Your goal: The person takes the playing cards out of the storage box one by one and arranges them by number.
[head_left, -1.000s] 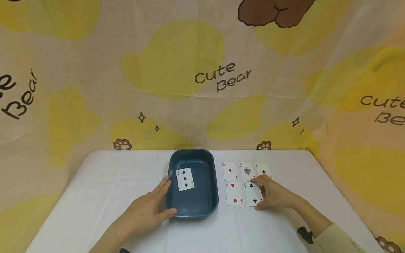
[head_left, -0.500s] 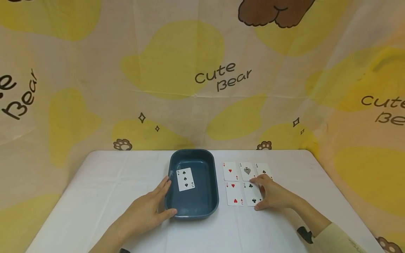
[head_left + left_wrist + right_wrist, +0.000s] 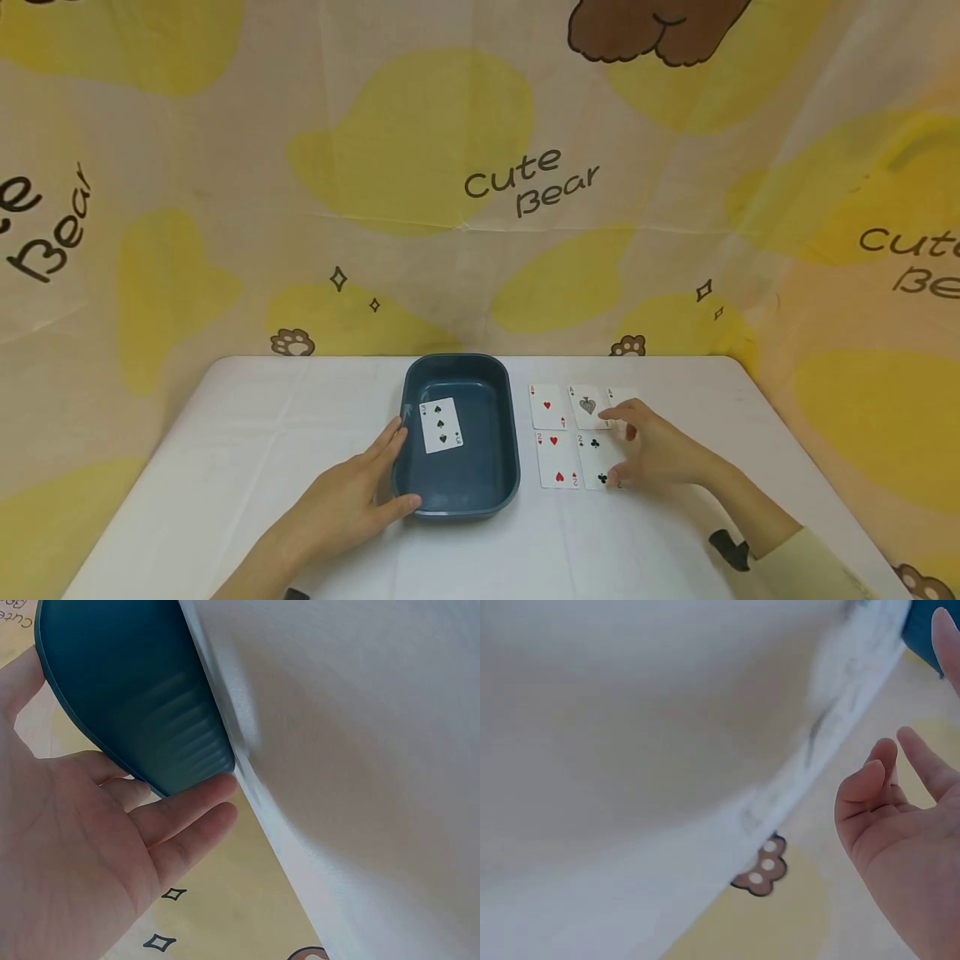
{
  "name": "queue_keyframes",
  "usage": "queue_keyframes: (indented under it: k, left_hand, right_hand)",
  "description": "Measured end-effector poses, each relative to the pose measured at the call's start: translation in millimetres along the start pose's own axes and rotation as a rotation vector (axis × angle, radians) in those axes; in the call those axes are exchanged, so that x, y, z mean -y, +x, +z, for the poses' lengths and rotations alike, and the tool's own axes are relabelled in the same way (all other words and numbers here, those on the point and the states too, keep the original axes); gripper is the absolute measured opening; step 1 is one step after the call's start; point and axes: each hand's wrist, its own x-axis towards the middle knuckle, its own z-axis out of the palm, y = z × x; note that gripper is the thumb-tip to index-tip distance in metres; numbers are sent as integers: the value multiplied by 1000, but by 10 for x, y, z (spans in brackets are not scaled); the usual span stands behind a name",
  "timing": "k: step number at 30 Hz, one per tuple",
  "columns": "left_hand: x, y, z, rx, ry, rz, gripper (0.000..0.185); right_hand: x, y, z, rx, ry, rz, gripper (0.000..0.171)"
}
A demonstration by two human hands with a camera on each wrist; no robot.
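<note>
In the head view my left hand (image 3: pixel 348 500) rests along the left side of a dark blue rectangular tray (image 3: pixel 512 467), fingers and thumb spread on its edge. The left wrist view shows that hand (image 3: pixel 90 825) touching the tray's wall (image 3: pixel 180 735). A three of spades (image 3: pixel 442 425) lies face up in the tray. Over the cards at the right, my right hand (image 3: pixel 660 446) holds nothing, thumb and fingers apart. Beneath it lie a two of clubs (image 3: pixel 592 458) and an ace of clubs (image 3: pixel 618 395), both partly covered. The right wrist view shows this hand (image 3: pixel 907 832) without a card.
An ace of hearts (image 3: pixel 547 406), an ace of spades (image 3: pixel 587 406) and a two of hearts (image 3: pixel 558 460) lie face up beside the tray. All stand on a white-covered table (image 3: pixel 300 400), with a patterned cloth (image 3: pixel 412 275) hanging behind its far edge.
My right hand has let go of the two of clubs and lifted slightly up and to the right. The card stays in its row. My left hand and the tray keep their place.
</note>
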Motion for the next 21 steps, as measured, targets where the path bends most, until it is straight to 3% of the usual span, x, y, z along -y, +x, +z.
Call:
queue_keyframes:
  k: [5, 10, 21]
  left_hand:
    - [5, 1, 0, -2, 3, 4, 98]
    - [2, 2, -4, 2, 3, -3, 99]
    - [-10, -3, -8, 0, -2, 4, 98]
  right_hand:
    - [65, 13, -143, -19, 77, -21, 84]
    - [137, 53, -239, -43, 82, -16, 78]
    - [315, 187, -251, -93, 108, -81, 63]
